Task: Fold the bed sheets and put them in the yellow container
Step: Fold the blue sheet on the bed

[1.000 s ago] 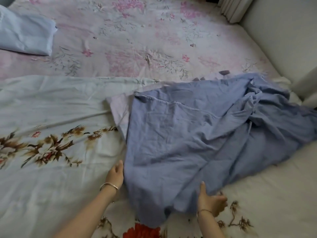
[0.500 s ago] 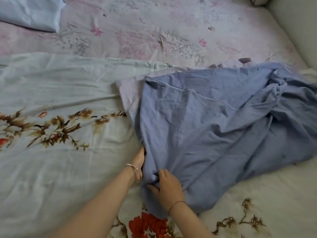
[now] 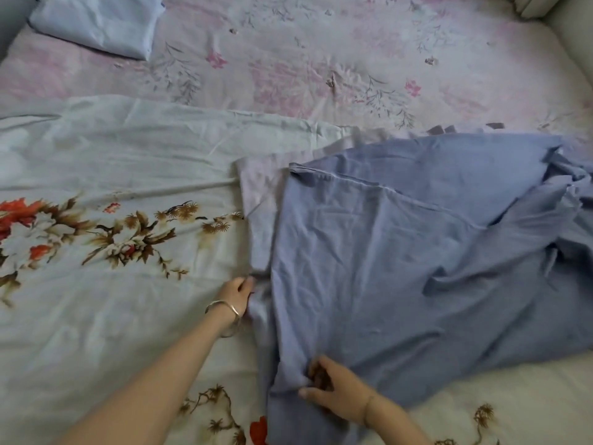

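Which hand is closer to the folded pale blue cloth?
Left. The left hand is nearer the person and right of the folded cloth; the right hand lies even nearer the person, further right.

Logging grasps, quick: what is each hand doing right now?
Left hand: grips the blue sheet at its left edge.
Right hand: pinches a bunch of the same sheet.

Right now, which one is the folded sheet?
Look at the bed's pink flowered cover, then its far left corner. The folded sheet lies there, pale blue, plain and neat, while the darker blue sheet lies rumpled and spread out.
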Tool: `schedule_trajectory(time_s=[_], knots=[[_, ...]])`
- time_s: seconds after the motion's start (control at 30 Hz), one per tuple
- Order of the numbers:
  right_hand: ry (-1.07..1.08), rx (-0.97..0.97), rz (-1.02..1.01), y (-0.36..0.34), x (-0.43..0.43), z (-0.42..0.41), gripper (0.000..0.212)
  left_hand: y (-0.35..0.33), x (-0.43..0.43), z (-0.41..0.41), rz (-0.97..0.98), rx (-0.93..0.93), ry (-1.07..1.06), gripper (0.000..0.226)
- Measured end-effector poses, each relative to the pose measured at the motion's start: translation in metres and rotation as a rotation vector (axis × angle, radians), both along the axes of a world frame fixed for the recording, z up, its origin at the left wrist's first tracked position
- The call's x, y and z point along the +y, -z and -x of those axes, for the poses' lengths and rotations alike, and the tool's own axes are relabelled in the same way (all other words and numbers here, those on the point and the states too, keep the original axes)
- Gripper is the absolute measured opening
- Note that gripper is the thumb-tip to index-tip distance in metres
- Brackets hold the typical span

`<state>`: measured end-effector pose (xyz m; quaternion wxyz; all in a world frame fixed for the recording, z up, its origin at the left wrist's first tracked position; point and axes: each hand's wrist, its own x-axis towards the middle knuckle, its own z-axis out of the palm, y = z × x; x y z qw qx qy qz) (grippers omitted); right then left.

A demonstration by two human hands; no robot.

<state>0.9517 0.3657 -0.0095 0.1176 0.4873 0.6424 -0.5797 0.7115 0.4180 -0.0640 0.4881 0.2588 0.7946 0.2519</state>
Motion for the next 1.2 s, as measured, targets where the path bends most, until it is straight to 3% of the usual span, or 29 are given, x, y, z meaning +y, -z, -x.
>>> schedule_trajectory(time_s=[0.07, 0.13, 0.23, 0.37, 0.43, 0.5, 0.53, 0.63, 0.7, 0.8, 0.9, 1.0, 1.1, 1.2], knots=[[-0.093, -0.058, -0.015, 0.009, 0.018, 0.009, 0.025, 0.004, 0.003, 0.012, 0.023, -0.206, -0.163, 0.047], [0.007, 0.029, -0.088, 0.004, 0.045, 0.025, 0.016, -0.004, 0.021, 0.021, 0.037, -0.412, -0.301, 0.051], [0.323, 0.167, -0.237, 0.000, 0.097, 0.054, 0.010, -0.011, 0.057, 0.028, -0.060, -0.496, -0.343, 0.050], [0.502, 0.246, -0.374, 0.003, 0.167, 0.102, 0.019, -0.011, 0.109, 0.037, -0.185, -0.529, -0.339, 0.034], [0.505, 0.224, -0.404, 0.010, 0.198, 0.125, 0.034, -0.003, 0.137, 0.050, -0.267, -0.449, -0.358, 0.043], [0.462, 0.112, -0.584, 0.022, 0.230, 0.142, 0.049, 0.009, 0.164, 0.064, -0.300, -0.358, -0.370, 0.065], [0.438, 0.044, -0.706, 0.028, 0.247, 0.148, 0.054, 0.014, 0.176, 0.070, -0.284, -0.340, -0.372, 0.064], [0.378, -0.085, -0.875, 0.038, 0.291, 0.153, 0.063, 0.008, 0.198, 0.071, -0.312, -0.265, -0.367, 0.026], [0.331, -0.166, -0.856, 0.039, 0.316, 0.150, 0.057, 0.000, 0.215, 0.075, -0.437, -0.122, -0.373, 0.014], [0.274, -0.142, -0.899, 0.034, 0.335, 0.142, 0.041, -0.013, 0.239, 0.097, -0.686, 0.235, -0.268, 0.022], [0.165, -0.016, -0.980, 0.039, 0.346, 0.134, 0.029, 0.017, 0.243, 0.125, -0.573, 0.383, -0.100, 0.048], [-0.032, -0.076, -0.889, 0.055, 0.352, 0.129, 0.025, 0.039, 0.244, 0.137, -0.564, 0.212, -0.149, 0.036], [-0.014, 0.098, -0.947, 0.052, 0.362, 0.136, 0.028, 0.038, 0.257, 0.153, -0.537, 0.046, -0.226, 0.026], [-0.139, 0.269, -1.005, 0.025, 0.376, 0.166, 0.027, 0.038, 0.259, 0.163, -0.492, -0.066, -0.227, 0.027]])
